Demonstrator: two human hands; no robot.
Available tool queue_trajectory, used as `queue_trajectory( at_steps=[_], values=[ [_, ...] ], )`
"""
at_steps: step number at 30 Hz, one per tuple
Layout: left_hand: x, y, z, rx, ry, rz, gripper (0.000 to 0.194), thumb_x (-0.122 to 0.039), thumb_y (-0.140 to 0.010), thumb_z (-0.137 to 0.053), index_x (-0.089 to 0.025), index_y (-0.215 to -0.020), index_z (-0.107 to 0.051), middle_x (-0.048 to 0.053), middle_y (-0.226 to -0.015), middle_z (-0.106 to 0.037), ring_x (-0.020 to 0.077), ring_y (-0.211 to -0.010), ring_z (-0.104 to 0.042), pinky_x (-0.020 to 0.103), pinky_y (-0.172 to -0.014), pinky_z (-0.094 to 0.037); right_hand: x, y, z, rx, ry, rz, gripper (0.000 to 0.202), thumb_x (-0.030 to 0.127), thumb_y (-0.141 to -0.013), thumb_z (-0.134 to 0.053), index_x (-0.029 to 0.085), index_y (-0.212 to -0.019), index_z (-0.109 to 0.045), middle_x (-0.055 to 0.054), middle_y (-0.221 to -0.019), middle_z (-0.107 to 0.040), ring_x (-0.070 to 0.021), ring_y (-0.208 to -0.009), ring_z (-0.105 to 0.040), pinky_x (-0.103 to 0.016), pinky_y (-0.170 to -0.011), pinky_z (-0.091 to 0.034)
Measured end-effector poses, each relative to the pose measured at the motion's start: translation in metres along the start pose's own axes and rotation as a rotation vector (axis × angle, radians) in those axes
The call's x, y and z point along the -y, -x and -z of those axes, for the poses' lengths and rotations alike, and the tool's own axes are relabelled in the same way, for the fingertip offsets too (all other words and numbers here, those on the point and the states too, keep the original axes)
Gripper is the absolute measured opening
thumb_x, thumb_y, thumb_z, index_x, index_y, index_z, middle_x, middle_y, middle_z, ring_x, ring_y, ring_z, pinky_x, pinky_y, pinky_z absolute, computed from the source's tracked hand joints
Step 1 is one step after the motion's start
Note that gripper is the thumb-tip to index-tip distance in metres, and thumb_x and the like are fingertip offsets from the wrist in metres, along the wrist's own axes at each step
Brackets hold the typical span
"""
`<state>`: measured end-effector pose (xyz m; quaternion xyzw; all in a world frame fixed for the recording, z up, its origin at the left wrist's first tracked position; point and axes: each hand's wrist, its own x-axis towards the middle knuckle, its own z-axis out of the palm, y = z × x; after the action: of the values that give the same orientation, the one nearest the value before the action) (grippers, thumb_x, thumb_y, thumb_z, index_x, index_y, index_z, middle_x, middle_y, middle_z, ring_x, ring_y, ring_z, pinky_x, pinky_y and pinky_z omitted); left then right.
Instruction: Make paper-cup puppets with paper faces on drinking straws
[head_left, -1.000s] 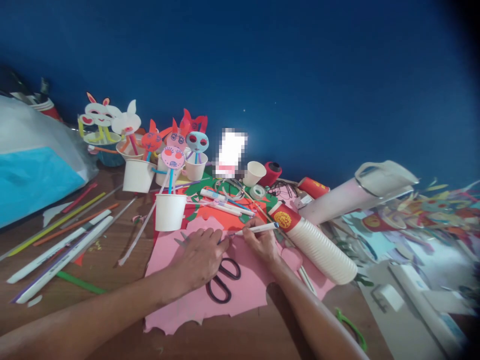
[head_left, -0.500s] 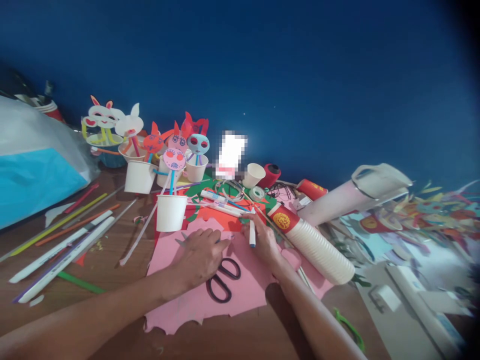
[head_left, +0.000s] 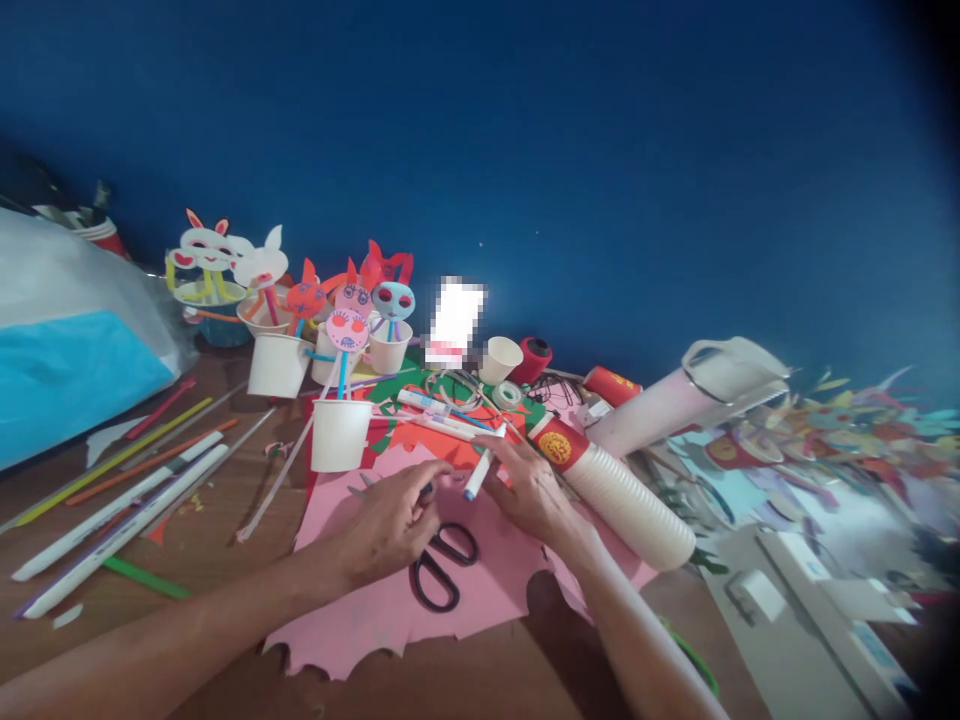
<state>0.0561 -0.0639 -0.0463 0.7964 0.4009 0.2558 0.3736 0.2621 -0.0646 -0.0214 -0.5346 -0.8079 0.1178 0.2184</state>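
Observation:
My right hand (head_left: 529, 495) holds a white marker (head_left: 484, 472) with a blue end, slanting between its fingers over the pink paper (head_left: 367, 625). Beside it, my left hand (head_left: 397, 515) is closed, thumb and fingers bent together; a small dark blue piece (head_left: 427, 490) shows between them, its kind unclear. Just past the left fingertips, dark marks are faintly visible on pink paper. Scissors with black handles (head_left: 442, 568) lie on the sheet, partly under my left hand, their blades showing beyond it.
Paper cups (head_left: 341, 435) with paper-face puppets stand at the back left. Straws and markers (head_left: 124, 530) lie at the left. A stack of paper cups (head_left: 630, 505) lies right of my right hand, with a white jug (head_left: 675, 390) behind. A tape roll (head_left: 507, 396) sits further back.
The marker has gone from upright to slanted in my right hand, its blue end now nearer my left hand. My left fingers have lifted and curled around the dark blue piece.

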Motion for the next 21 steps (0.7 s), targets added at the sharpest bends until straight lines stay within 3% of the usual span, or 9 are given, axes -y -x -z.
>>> queue_trajectory(
  at_steps=[4, 6, 8, 13, 21],
  values=[
    [-0.001, -0.003, 0.004, 0.044, 0.301, 0.012, 0.044, -0.007, -0.076, -0.034, -0.02, -0.117, -0.031, 0.0, -0.083, -0.054, 0.0123, -0.072, -0.05, 0.028, -0.069, -0.041, 0.008, 0.004, 0.001, -0.189, -0.556, -0.211, 0.028, 0.029, -0.087, -0.038, 0.018, -0.105, -0.056, 0.005, -0.05, -0.042, -0.0094, -0.043, -0.039, -0.021, -0.045, -0.033],
    [-0.001, -0.006, 0.004, 0.053, 0.41, 0.003, 0.044, -0.005, -0.075, -0.032, -0.02, -0.116, -0.03, 0.0, -0.083, -0.054, 0.0123, -0.075, -0.049, 0.029, -0.072, -0.04, 0.011, 0.005, -0.001, -0.274, -0.777, -0.276, 0.031, 0.035, -0.088, -0.037, 0.016, -0.099, -0.059, 0.007, -0.047, -0.032, -0.0072, -0.038, -0.028, -0.019, -0.038, -0.024],
    [-0.002, -0.008, 0.003, 0.072, 0.516, 0.027, 0.044, -0.005, -0.074, -0.033, -0.02, -0.116, -0.03, 0.001, -0.085, -0.055, 0.0123, -0.076, -0.05, 0.03, -0.072, -0.04, 0.015, 0.005, -0.004, -0.306, -0.887, -0.272, 0.031, 0.038, -0.085, -0.042, 0.015, -0.095, -0.061, 0.006, -0.049, -0.035, -0.007, -0.041, -0.031, -0.019, -0.039, -0.026],
    [-0.003, -0.008, 0.001, 0.072, 0.658, 0.092, 0.046, -0.005, -0.073, -0.036, -0.02, -0.116, -0.029, 0.001, -0.084, -0.053, 0.012, -0.076, -0.051, 0.027, -0.067, -0.042, 0.027, 0.007, -0.009, -0.27, -0.864, -0.287, 0.023, 0.035, -0.081, -0.05, 0.015, -0.086, -0.062, 0.0, -0.058, -0.055, -0.0111, -0.052, -0.049, -0.023, -0.051, -0.041],
    [-0.001, -0.007, 0.0, 0.098, 0.499, 0.098, 0.052, -0.002, -0.068, -0.034, -0.02, -0.117, -0.031, -0.002, -0.081, -0.052, 0.0099, -0.067, -0.047, 0.023, -0.06, -0.039, 0.031, 0.007, -0.013, -0.265, -0.745, -0.288, 0.012, 0.027, -0.08, -0.051, 0.017, -0.077, -0.056, 0.0, -0.059, -0.057, -0.0122, -0.053, -0.054, -0.023, -0.051, -0.044]
  ],
)
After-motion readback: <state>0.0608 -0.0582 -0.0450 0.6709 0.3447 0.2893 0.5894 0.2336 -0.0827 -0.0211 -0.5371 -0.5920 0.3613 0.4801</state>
